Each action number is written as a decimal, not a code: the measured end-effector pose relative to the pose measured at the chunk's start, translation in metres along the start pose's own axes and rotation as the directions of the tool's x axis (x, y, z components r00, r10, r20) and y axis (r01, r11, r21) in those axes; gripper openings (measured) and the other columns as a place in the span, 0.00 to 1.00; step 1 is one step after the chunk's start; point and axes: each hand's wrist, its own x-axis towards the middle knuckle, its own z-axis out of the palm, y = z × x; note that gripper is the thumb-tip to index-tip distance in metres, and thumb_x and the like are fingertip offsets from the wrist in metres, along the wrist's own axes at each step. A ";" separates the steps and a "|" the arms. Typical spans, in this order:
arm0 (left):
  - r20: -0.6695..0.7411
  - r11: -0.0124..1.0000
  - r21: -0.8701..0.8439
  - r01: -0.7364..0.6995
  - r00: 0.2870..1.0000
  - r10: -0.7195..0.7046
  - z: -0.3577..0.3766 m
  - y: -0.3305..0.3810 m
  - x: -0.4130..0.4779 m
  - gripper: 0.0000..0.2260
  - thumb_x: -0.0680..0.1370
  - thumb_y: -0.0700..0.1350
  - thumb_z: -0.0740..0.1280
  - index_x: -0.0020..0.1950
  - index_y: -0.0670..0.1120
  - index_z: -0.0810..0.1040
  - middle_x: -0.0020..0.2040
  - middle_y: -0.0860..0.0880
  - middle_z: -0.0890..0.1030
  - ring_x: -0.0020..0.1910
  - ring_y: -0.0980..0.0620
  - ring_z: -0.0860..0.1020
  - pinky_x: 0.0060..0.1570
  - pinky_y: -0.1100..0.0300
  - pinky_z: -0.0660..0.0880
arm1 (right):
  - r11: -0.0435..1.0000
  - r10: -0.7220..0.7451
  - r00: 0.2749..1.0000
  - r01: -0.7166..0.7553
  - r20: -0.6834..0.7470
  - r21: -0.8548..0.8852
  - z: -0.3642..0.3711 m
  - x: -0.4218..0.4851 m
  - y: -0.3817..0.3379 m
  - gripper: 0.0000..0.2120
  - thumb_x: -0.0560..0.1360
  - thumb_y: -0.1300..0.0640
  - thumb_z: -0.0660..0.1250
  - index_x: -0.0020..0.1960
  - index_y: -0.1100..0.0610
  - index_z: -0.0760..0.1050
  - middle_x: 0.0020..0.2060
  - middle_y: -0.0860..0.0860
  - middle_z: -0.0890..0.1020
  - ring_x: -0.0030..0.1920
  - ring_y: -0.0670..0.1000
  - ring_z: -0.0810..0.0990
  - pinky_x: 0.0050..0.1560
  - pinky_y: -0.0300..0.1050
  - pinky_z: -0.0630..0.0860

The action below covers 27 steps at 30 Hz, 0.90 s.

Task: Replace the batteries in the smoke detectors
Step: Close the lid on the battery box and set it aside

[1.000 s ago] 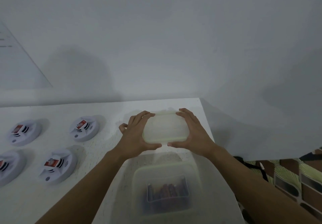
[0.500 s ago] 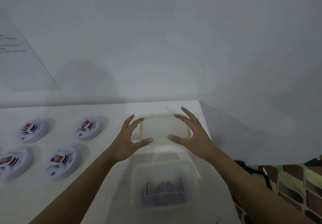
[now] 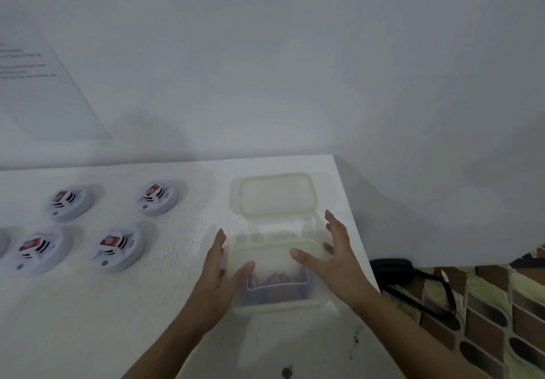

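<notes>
A clear plastic container [image 3: 275, 302] with batteries [image 3: 277, 285] inside stands near the right edge of the white table [image 3: 147, 334]. Its lid [image 3: 275, 194] lies flat on the table just behind it. My left hand [image 3: 216, 278] sits at the container's left side with fingers straight and the thumb over its rim. My right hand [image 3: 333, 256] is at the right side, fingers spread, thumb over the rim. Several white smoke detectors lie to the left, among them detector [image 3: 156, 197], detector [image 3: 118, 246] and detector [image 3: 69, 201], each with a red-labelled battery showing.
The table's right edge runs just past the container. Beyond it a black strap [image 3: 418, 287] lies on a patterned floor or mat [image 3: 486, 313]. A white wall rises behind, with a printed sheet [image 3: 35, 89] at the upper left.
Both hands set the lid down behind the container and let go of it. They then drew back toward me and now flank the open container.
</notes>
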 end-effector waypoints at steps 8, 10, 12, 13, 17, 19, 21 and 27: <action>-0.025 0.995 0.058 -0.075 0.997 0.076 0.010 0.018 0.017 0.44 0.72 0.61 0.66 0.82 0.57 0.45 0.81 0.61 0.50 0.78 0.59 0.55 0.75 0.58 0.57 | 0.996 -0.021 0.999 0.023 -0.032 0.085 -0.003 0.020 0.003 0.55 0.59 0.39 0.82 0.78 0.39 0.54 0.75 0.38 0.61 0.73 0.40 0.62 0.69 0.38 0.64; -0.016 0.995 0.050 -0.084 0.996 0.085 0.011 0.021 0.025 0.44 0.73 0.60 0.66 0.82 0.57 0.45 0.80 0.62 0.50 0.77 0.60 0.55 0.75 0.59 0.57 | 0.994 -0.034 0.999 0.036 -0.022 0.102 -0.004 0.028 0.003 0.55 0.59 0.38 0.82 0.78 0.40 0.56 0.75 0.37 0.62 0.74 0.39 0.63 0.73 0.40 0.64; -0.003 0.996 0.047 -0.082 0.997 0.082 0.012 0.023 0.034 0.44 0.73 0.61 0.66 0.82 0.58 0.44 0.78 0.64 0.51 0.75 0.62 0.56 0.75 0.58 0.58 | 0.995 -0.043 0.999 0.044 -0.012 0.088 -0.006 0.039 0.001 0.55 0.60 0.39 0.81 0.79 0.43 0.56 0.75 0.38 0.63 0.75 0.39 0.63 0.73 0.40 0.64; 0.005 0.996 0.043 -0.080 0.997 0.080 0.012 0.024 0.039 0.43 0.73 0.61 0.66 0.82 0.58 0.44 0.78 0.65 0.51 0.74 0.62 0.56 0.75 0.58 0.59 | 0.996 -0.041 0.999 0.041 -0.004 0.081 -0.007 0.044 -0.001 0.54 0.62 0.41 0.81 0.80 0.44 0.55 0.76 0.38 0.63 0.75 0.40 0.63 0.72 0.39 0.64; 0.039 0.995 0.034 -0.095 0.995 0.093 0.016 0.026 0.054 0.38 0.80 0.55 0.64 0.82 0.56 0.43 0.77 0.64 0.55 0.74 0.63 0.59 0.70 0.67 0.59 | 0.998 -0.057 0.996 0.055 0.067 0.043 -0.009 0.062 -0.006 0.46 0.68 0.44 0.79 0.79 0.48 0.59 0.74 0.42 0.69 0.73 0.45 0.70 0.73 0.50 0.70; 0.041 0.995 0.034 -0.092 0.995 0.090 0.016 0.026 0.061 0.37 0.81 0.53 0.64 0.82 0.55 0.44 0.76 0.64 0.57 0.73 0.62 0.61 0.68 0.68 0.60 | 0.997 -0.077 0.994 0.075 0.074 0.023 -0.010 0.069 -0.009 0.40 0.70 0.48 0.79 0.76 0.49 0.63 0.68 0.44 0.77 0.68 0.47 0.76 0.69 0.53 0.74; 0.036 0.995 0.040 -0.093 0.995 0.092 0.015 0.026 0.069 0.36 0.81 0.54 0.63 0.82 0.55 0.45 0.75 0.64 0.58 0.73 0.62 0.62 0.68 0.68 0.60 | 0.996 -0.092 0.994 0.091 0.061 0.019 -0.010 0.078 -0.012 0.37 0.71 0.50 0.79 0.75 0.50 0.65 0.64 0.45 0.79 0.65 0.47 0.78 0.67 0.53 0.76; 0.069 0.992 0.074 -0.103 0.993 0.098 0.012 0.040 0.101 0.35 0.83 0.50 0.62 0.82 0.52 0.43 0.73 0.66 0.59 0.64 0.73 0.66 0.50 0.88 0.61 | 0.995 -0.099 0.994 0.100 0.047 -0.020 -0.008 0.107 -0.021 0.37 0.71 0.47 0.78 0.75 0.50 0.65 0.63 0.45 0.80 0.63 0.47 0.79 0.66 0.52 0.77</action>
